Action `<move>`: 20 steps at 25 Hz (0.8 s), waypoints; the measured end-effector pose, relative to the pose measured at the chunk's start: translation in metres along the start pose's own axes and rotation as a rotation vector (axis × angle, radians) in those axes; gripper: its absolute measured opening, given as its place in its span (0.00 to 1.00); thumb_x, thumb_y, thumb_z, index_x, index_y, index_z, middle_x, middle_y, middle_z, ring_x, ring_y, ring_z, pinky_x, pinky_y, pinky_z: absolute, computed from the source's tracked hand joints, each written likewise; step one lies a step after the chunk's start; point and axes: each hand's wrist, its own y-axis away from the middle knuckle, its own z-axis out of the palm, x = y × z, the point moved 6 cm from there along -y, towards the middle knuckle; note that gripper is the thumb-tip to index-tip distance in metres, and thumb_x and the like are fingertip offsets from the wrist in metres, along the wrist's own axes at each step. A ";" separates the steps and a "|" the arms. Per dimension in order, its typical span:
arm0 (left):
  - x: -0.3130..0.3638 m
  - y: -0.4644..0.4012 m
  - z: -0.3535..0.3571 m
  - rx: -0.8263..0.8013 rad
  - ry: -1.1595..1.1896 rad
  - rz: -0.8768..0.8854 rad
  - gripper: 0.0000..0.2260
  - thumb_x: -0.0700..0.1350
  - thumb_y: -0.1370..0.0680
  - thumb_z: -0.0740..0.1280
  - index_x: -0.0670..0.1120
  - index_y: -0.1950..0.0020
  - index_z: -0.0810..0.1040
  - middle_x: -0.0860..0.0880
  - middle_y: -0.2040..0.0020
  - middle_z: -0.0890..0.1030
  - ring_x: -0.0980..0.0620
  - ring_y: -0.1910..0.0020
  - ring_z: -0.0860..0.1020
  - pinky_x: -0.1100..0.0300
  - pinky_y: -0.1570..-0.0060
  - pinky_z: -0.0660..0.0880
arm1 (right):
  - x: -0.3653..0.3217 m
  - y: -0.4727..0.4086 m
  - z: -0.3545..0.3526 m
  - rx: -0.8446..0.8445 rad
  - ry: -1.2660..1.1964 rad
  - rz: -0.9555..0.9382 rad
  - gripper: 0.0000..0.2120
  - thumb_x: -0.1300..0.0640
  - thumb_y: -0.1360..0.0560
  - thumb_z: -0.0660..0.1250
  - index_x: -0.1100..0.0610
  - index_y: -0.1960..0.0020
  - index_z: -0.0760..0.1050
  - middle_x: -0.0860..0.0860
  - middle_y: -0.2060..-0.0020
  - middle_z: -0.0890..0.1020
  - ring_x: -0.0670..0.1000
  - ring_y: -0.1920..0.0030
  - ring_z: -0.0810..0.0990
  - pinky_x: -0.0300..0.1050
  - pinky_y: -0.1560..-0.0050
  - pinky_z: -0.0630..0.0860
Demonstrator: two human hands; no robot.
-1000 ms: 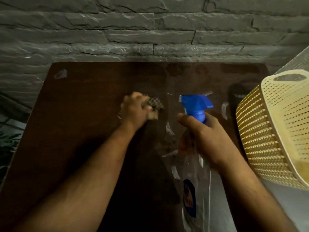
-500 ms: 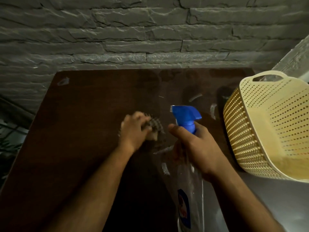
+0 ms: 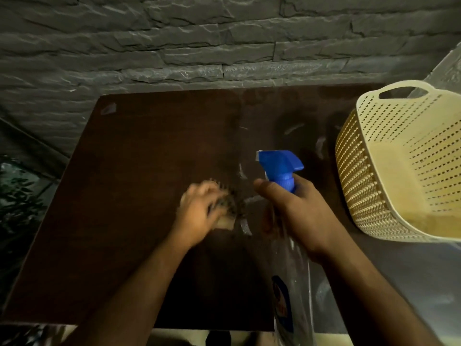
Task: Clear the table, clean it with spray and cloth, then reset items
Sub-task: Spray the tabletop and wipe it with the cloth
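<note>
- Mid-wipe, by the look of it: left hand (image 3: 199,216) presses a bunched cloth (image 3: 225,208) onto the tabletop (image 3: 139,186), a little right of centre and nearer the front edge than the far one. Hand and cloth are motion-blurred.
- Left fingers are curled over the cloth, holding it wadded; a pale corner pokes out below the hand. Forearm comes in from the front edge, wrist low and close to the surface.
- Right hand (image 3: 299,216) grips a spray bottle (image 3: 282,171) at the neck, just under the blue trigger head. Thumb wraps the near side; the other fingers are hidden behind the neck, so whether one rests on the trigger I cannot tell. Clear body hangs down toward the front edge, nozzle pointing left toward the cloth.
- Bottle sits just beside the cloth hand, apart from it, held above the tabletop.
- Pale streaks show right of the cloth and on toward the right edge. Likely wet spray or glare; cannot tell which.
- To do this step well, my judgement: flatten the cloth for more contact, work overlapping passes from the far edge to the front one, and carry them right to pick up those streaks.
- Keep the bottle out of the wiping path, or set it down to free the hand.
- Basket (image 3: 399,171) overhangs the right edge; that strip needs wiping, so it may have to shift.
</note>
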 end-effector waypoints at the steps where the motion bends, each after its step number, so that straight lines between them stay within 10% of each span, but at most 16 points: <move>1: -0.005 0.031 -0.005 -0.019 0.041 0.040 0.17 0.54 0.27 0.67 0.54 0.38 0.79 0.56 0.42 0.75 0.53 0.45 0.71 0.56 0.44 0.69 | 0.001 0.004 -0.002 -0.006 0.001 0.016 0.09 0.49 0.24 0.67 0.55 0.52 0.73 0.51 0.73 0.78 0.49 0.74 0.77 0.39 0.72 0.74; 6: -0.064 -0.008 -0.028 0.130 -0.069 -0.305 0.16 0.51 0.25 0.69 0.51 0.37 0.78 0.50 0.40 0.75 0.47 0.43 0.71 0.54 0.41 0.67 | 0.012 0.016 0.003 -0.019 0.007 0.044 0.10 0.48 0.25 0.67 0.54 0.52 0.73 0.48 0.75 0.76 0.48 0.74 0.77 0.43 0.69 0.77; 13: -0.018 0.097 -0.007 -0.016 0.040 0.085 0.18 0.56 0.27 0.62 0.55 0.39 0.78 0.60 0.44 0.73 0.55 0.46 0.70 0.58 0.47 0.67 | 0.030 0.029 0.013 -0.024 0.027 0.061 0.12 0.46 0.26 0.67 0.53 0.49 0.75 0.49 0.71 0.79 0.46 0.72 0.78 0.42 0.67 0.75; 20: -0.019 0.029 -0.005 0.054 -0.085 -0.130 0.17 0.49 0.24 0.67 0.53 0.36 0.76 0.51 0.38 0.73 0.46 0.42 0.70 0.52 0.41 0.66 | 0.037 0.047 0.043 0.033 0.116 0.026 0.09 0.47 0.25 0.67 0.53 0.55 0.74 0.49 0.71 0.79 0.47 0.73 0.78 0.40 0.70 0.75</move>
